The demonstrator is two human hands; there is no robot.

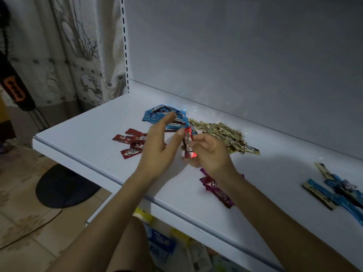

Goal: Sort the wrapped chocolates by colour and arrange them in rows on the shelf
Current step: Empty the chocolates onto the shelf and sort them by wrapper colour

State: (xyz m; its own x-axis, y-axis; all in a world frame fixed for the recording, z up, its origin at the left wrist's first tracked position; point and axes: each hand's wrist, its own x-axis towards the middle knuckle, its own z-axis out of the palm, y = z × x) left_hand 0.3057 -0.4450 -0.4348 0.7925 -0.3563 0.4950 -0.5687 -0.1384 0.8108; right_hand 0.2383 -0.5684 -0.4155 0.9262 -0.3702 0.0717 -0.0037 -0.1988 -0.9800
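Note:
On the white shelf (pixel 88 146) the wrapped chocolates lie in loose colour groups. A red pile (pixel 130 143) lies at the left, a blue pile (pixel 163 113) behind it, a gold pile (pixel 224 134) to the right. Purple ones (pixel 216 190) lie under my right wrist. My right hand (pixel 211 154) holds one red chocolate (pixel 188 143) upright above the shelf. My left hand (pixel 160 146) is beside it, fingers straight and spread, holding nothing, its thumb tip close to the wrapper's top.
A mixed bunch of blue and gold chocolates (pixel 334 190) lies at the shelf's right end. A grey back panel (pixel 235 55) rises behind the shelf. A curtain (pixel 68 46) hangs at the left, with a dark round base (pixel 62 187) on the tiled floor. Packaged goods (pixel 163 244) sit below.

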